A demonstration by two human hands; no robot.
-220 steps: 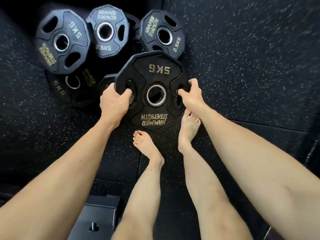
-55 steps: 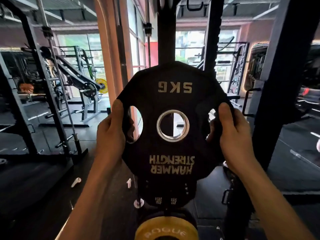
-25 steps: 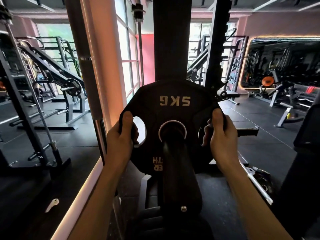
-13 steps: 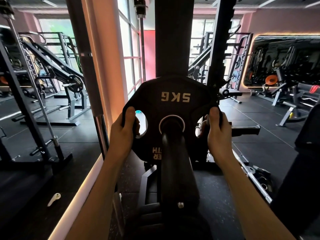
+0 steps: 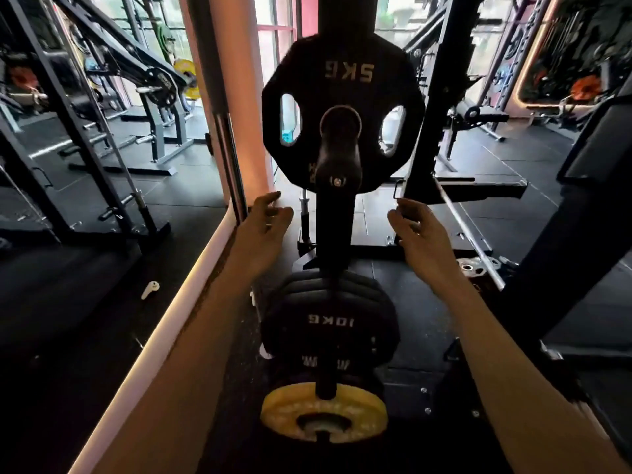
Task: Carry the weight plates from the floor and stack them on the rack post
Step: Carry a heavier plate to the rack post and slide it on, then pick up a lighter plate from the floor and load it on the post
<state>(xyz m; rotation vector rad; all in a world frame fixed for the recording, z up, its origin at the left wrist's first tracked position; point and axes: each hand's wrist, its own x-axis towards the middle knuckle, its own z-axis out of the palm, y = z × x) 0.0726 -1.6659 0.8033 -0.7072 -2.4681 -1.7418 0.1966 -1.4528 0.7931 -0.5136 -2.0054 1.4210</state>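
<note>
Plate (image 5: 342, 83), the black one marked 5KG, hung on the post (image 5: 338, 148) with the post passing through its centre hole, well back toward the upright (image 5: 345, 12). Neither hand touched it. Left hand (image 5: 265, 224) and right hand (image 5: 419, 230) both sat below the plate, one to each side of the post, well apart from each other, fingers loosely curled and holding nothing.

Lower on the same rack, a stack of black plates (image 5: 330, 319) marked 10KG sat on another post, and a yellow plate (image 5: 325, 415) lay nearest the camera.

As for handling, the plate looked rigid and dense, with a matte coating that should give fair grip. It was probably heavy enough to favour two hands, though likely manageable. Two oval slots (image 5: 290, 119) flanked the centre hole, and those looked like the natural place to take hold, fingers hooked through from the rim. A grip on the bare edge would be less secure. Dropped, it would likely not break, but bare toes below would be at risk.

This plate appeared placed; any others on the floor were out of view.
</note>
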